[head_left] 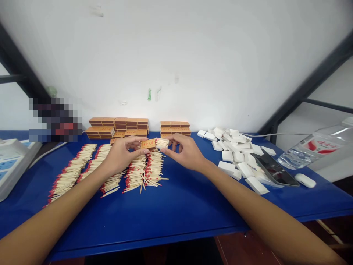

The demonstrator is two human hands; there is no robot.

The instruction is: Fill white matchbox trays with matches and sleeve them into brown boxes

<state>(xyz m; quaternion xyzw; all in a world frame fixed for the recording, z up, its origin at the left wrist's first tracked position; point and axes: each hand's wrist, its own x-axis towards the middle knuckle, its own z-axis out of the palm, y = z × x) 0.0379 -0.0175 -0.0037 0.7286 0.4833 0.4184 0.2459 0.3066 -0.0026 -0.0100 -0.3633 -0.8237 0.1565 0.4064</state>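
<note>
Between fingers and thumb, my left hand (122,152) grips the orange-brown matchbox sleeve (148,144). My right hand (186,151) pinches the white matchbox tray (166,144), which is filled with red-tipped matches. The tray sits partly inside the sleeve's right end, with much of it showing. Below the hands lie rows of loose matches (135,176), a few of them scattered crosswise. More match rows (70,171) stretch to the left, partly hidden by my left forearm.
Stacked matchboxes (131,123) stand against the wall, with another stack (175,127) beside them. White empty trays (238,147) are heaped at right, near a phone (275,167), a white earphone case (305,180) and a tilted water bottle (317,145). A power strip (12,165) lies far left on the blue table (165,217).
</note>
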